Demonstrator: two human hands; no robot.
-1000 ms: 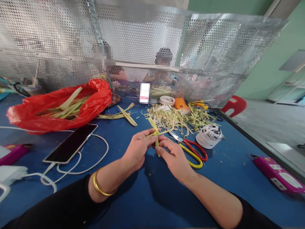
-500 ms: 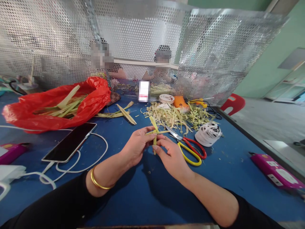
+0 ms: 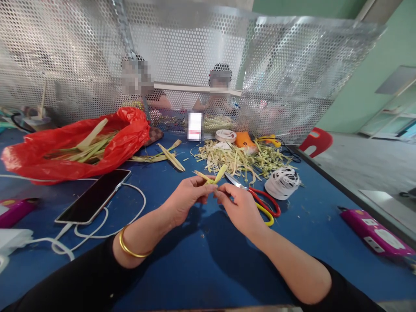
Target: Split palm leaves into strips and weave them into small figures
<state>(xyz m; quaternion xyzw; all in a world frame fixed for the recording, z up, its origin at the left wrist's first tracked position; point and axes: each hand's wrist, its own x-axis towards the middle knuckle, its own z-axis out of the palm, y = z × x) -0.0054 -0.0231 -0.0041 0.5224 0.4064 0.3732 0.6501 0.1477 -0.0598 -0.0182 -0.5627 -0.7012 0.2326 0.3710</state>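
Note:
Above the middle of the blue table, my left hand is closed, thumb over fingers, on folded pale green-yellow leaf strips that look like corn husk. One strip sticks up to the right and a narrower one points left. My right hand pinches at the right edge of the strips, its fingertips close to my left thumb; the pinched end is mostly hidden. Just beyond my right hand lie scissors with red and yellow handles, partly covered by the hand. Behind them spreads a pile of leaf scraps.
A red plastic bag of leaves stands left, near a phone with a white cable. Right are a white ribbon roll and a purple box-like object. A perforated screen closes the back; people sit behind it.
The strips have turned in my fingers: the cross shape with a hanging end now shows as a folded piece pointing up right. My right fingers have shifted up slightly and closed more tightly.

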